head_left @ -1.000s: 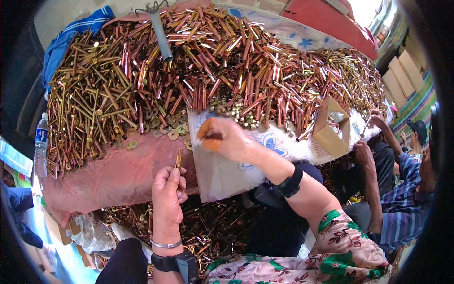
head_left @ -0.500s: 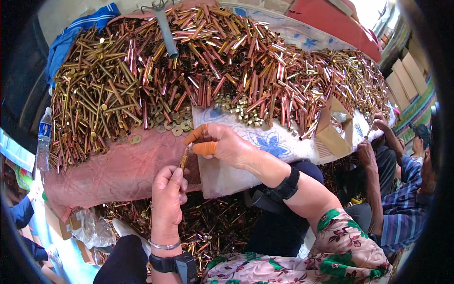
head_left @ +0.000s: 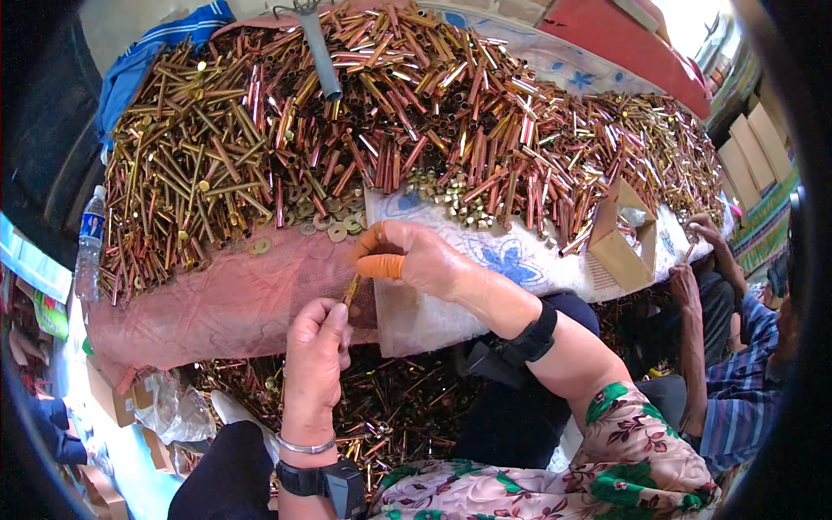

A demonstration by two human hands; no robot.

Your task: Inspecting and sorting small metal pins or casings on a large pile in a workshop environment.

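Note:
My left hand (head_left: pixel 316 347) is closed round a slim brass-coloured bolt (head_left: pixel 351 290), which stands nearly upright between thumb and fingers. My right hand (head_left: pixel 433 260), with orange covers on its fingers, pinches at the bolt's upper end; whether a small nut or washer is there is hidden. Just beyond the hands lie flat round washers (head_left: pixel 338 231) on a reddish cloth (head_left: pixel 208 299). Small shiny nuts (head_left: pixel 459 204) are gathered on a white cloth with blue flowers (head_left: pixel 433 316). Behind them rises a large heap of copper and brass-coloured metal tubes and bolts (head_left: pixel 390 104).
A grey tube (head_left: pixel 321 56) stands in the heap. At left are a water bottle (head_left: pixel 90 243) and a blue cloth (head_left: pixel 130 74). An open cardboard box (head_left: pixel 622 247) sits at right, near a co-worker's hands (head_left: pixel 693 260). More metal pieces (head_left: pixel 399 399) lie below the table edge.
The whole view has shifted slightly, so things sit a little further right. Both my hands stay together at the bolt; the right fingers have curled slightly over its top.

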